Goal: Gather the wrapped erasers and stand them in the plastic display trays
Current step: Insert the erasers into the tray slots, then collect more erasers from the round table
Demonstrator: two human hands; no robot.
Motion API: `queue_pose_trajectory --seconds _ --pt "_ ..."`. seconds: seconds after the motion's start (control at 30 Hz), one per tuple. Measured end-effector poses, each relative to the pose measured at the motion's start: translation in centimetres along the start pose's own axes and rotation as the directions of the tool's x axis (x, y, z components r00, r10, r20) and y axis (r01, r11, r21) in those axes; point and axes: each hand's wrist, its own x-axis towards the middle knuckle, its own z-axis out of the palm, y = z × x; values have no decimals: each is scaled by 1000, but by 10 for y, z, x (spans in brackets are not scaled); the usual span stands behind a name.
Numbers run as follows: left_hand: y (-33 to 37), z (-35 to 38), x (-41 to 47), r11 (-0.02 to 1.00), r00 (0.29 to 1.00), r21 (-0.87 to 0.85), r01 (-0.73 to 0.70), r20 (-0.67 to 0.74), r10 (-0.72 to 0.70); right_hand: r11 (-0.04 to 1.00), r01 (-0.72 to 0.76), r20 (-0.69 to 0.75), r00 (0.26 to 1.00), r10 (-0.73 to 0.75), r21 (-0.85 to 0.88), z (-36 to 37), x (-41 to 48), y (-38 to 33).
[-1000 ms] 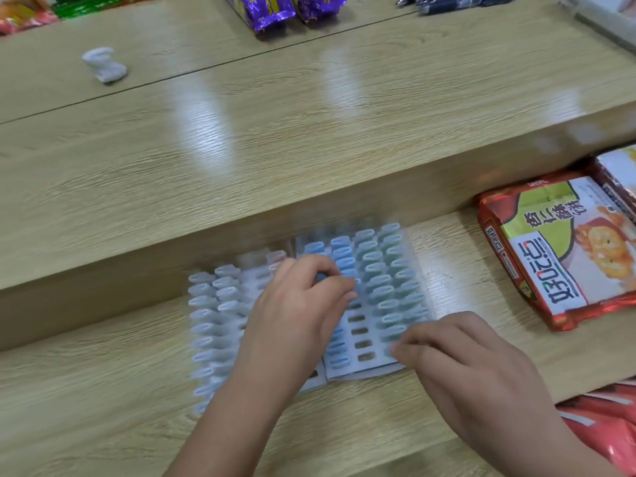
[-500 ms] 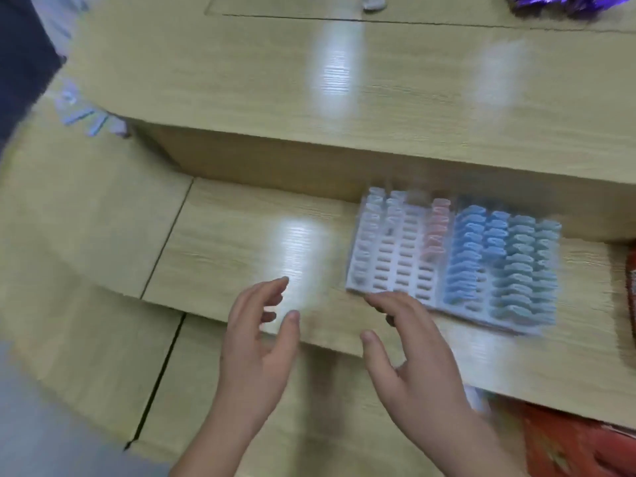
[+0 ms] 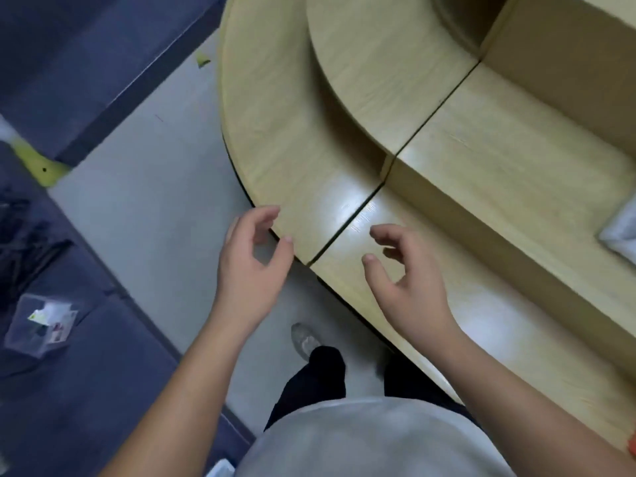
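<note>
Stepped, curved wooden worktop (image 3: 481, 208) is seen from above, with grey floor (image 3: 155, 201) beyond its edge and a dark blue surface further out past the left hand. The frame is motion-blurred.

Left hand (image 3: 251, 266): held over the worktop's curved edge, fingers loosely curled, thumb apart, nothing held. Right hand (image 3: 409, 287): held over the lower tier just past the dark seam (image 3: 347, 225), same relaxed half-curl, nothing held. Contact with the wood cannot be confirmed for either.

Change: a second ago both hands were set on the display trays, left fingers among the slots, right hand at the near edge. Half a second ago the hands were lifted clear and the trays were off beyond the right hand. Now the trays are out of view; the view has been swung left and down. Only a blurred pale object (image 3: 619, 235) is caught at the frame edge, well out to the right of the right hand. Whether it is a tray corner cannot be told.

No wrapped erasers are seen in either hand or on the worktop near them. A clear box (image 3: 41, 325) with small items lies on the blue surface, well to the left of the left hand. Its contents cannot be made out.

Judgement: filling is paused. Empty slots were left in the trays when last seen, so more stock is probably being fetched from the left side. A reach or step away from the trays is expected next, then a return.
</note>
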Motion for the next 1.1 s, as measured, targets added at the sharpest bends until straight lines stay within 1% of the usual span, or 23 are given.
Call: queue_pose_trajectory --seconds 0.1,0.2,0.33,0.43,0.57,0.67,0.77,0.9,1.0,1.1 --pt "-24 -59 6 1000 1000 24 -3 -19 4 1000 23 46 999 -24 20 57 7 -30" --pt "-38 -100 15 1000 1000 25 11 -14 -10 999 24 62 998 -27 44 97 15 -54" --pt "-51 -135 44 999 998 -15 48 -41 -48 995 27 74 997 -34 92 133 42 -75" --pt "-55 -151 84 996 997 -59 70 -22 -72 995 21 59 998 -27 99 150 78 -85" --pt "-62 -172 157 988 993 -107 113 57 -107 992 -16 38 999 11 127 175 140 -97" --pt "-62 -189 220 986 982 -87 139 144 -126 986 -72 55 996 64 149 194 190 -107" --pt "-55 -208 277 988 972 -52 143 195 -130 991 -80 43 996 76 104 207 235 -125" --pt "-46 -226 352 993 958 -12 121 264 -113 995 -89 -48 995 91 45 220 291 -151" --pt "-43 -230 414 996 933 12 90 348 -88 987 -148 -124 980 156 68 233 328 -160" --pt "-44 -233 481 999 893 31 26 449 -37 970 -219 -225 945 238 108 255 366 -168"
